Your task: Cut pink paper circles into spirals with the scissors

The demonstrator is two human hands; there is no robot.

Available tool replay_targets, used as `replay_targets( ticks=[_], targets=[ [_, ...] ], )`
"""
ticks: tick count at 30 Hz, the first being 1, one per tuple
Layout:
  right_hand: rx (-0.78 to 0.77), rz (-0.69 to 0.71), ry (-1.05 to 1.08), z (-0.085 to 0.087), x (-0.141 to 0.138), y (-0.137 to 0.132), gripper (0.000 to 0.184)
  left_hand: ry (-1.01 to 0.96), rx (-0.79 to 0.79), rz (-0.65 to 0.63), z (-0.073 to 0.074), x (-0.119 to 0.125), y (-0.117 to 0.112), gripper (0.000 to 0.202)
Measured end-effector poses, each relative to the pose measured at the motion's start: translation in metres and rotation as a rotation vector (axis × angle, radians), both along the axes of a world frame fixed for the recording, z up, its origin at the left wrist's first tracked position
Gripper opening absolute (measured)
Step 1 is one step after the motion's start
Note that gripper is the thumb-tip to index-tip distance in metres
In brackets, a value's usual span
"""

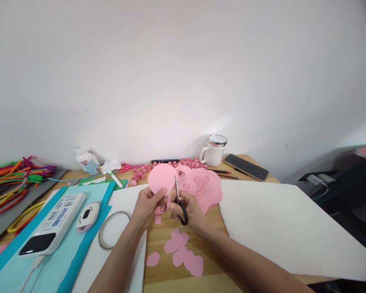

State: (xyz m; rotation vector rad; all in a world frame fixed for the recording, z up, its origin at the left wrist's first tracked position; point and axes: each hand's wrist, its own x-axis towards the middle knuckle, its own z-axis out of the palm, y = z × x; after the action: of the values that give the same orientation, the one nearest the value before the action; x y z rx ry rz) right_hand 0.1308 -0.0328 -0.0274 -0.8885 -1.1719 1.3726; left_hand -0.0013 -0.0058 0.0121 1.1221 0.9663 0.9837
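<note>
My left hand (146,205) pinches a pink paper circle (161,178) and holds it upright above the wooden table (158,244). My right hand (192,209) grips black-handled scissors (179,201), whose blades point up at the circle's right edge. Behind the hands lies a pile of pink paper spirals (203,185). Pink paper scraps (183,252) lie on the table below my wrists.
A white sheet (286,228) covers the right side. On the left are blue paper (88,236), a white power bank (53,224), a small pink-and-white device (88,215), a ring (110,228) and coloured pipe cleaners (12,179). A mug (213,150), a phone (245,167) and pens stand by the wall.
</note>
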Motion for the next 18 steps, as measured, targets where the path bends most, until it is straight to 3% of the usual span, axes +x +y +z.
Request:
replay_targets(
  ticks=[7,18],
  targets=[
    [-0.007,0.043,0.050,0.0022,-0.0025,-0.0016,0.035,0.031,0.007,0.072,-0.0033,0.0017,-0.0010,0.035],
    [0.044,0.037,0.020,0.0070,0.0040,0.0030,0.037,0.067,0.015,0.029,-0.0040,-0.0023,0.0006,0.036]
  ],
)
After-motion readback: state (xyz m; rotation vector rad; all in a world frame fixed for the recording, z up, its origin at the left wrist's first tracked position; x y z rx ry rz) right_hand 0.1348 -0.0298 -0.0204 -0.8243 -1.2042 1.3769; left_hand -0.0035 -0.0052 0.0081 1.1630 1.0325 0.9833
